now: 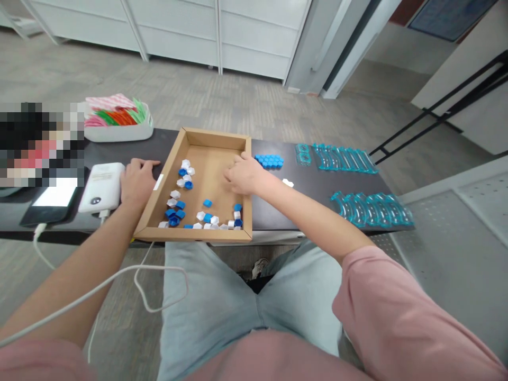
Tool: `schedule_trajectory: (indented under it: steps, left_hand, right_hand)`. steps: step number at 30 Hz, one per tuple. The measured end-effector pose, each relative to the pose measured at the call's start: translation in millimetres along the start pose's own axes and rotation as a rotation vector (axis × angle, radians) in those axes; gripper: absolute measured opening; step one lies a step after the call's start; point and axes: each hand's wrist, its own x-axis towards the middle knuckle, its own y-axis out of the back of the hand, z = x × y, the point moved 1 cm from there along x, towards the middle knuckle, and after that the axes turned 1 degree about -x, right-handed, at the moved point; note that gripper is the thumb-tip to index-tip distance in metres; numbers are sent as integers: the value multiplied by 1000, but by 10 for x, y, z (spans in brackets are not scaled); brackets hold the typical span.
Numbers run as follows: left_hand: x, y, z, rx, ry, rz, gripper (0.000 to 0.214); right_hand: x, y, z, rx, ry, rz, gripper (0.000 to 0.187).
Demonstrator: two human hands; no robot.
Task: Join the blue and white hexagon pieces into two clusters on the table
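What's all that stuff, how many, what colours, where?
Table: one, black, centre
Tray: one, cardboard brown, centre
Hexagonal pieces: many, blue and white, in tray
Hexagon cluster: one, blue, tray's right
Loose hexagon: one, white, near cluster
Plastic pieces: three groups, clear teal, right end
Power bank: one, white, left of tray
Phone: one, black, far left
Basket: one, white, back left
Strands: many, multicoloured, in basket
Cables: some, white, front left
Cabinets: several, white, background
Jeans: one, blue, front
Sleeves: two, pink, front
Left hand: one, bare, beside tray
Right hand: one, bare, over tray
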Motion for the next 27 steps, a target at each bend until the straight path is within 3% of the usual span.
schedule_trajectory:
  steps: [5,9,12,14,17,22,24,27]
  left_hand:
    - [26,-13,-29,-6,-8,-4,67]
    - [38,-44,-56,0,-7,11,69]
    - [42,-60,-70,12,-6,15,68]
    - [42,-59,-73,28,-7,16,67]
    - [40,-44,-69,49,-9,8,67]
    - [54,-34,-79,83,-5,-13,71]
    - [65,-40,-96,91,-5,8,70]
    - [79,-48,-121,87,-2,29,70]
  right_hand:
    - [258,-189,-2,-126,-67,-161,17]
    - [244,-102,14,-57,-72,-190,21]
    - [158,88,120,168,59,-90,13]
    - [30,209,317,355,109,32,24]
    - [-296,229,804,550,5,273,32]
    - [-977,-281,1606,774,-470,616,37]
    - [-1171,-536,1750,814,-596,674,31]
    - [-1323,-812,1785,806,-669,661,24]
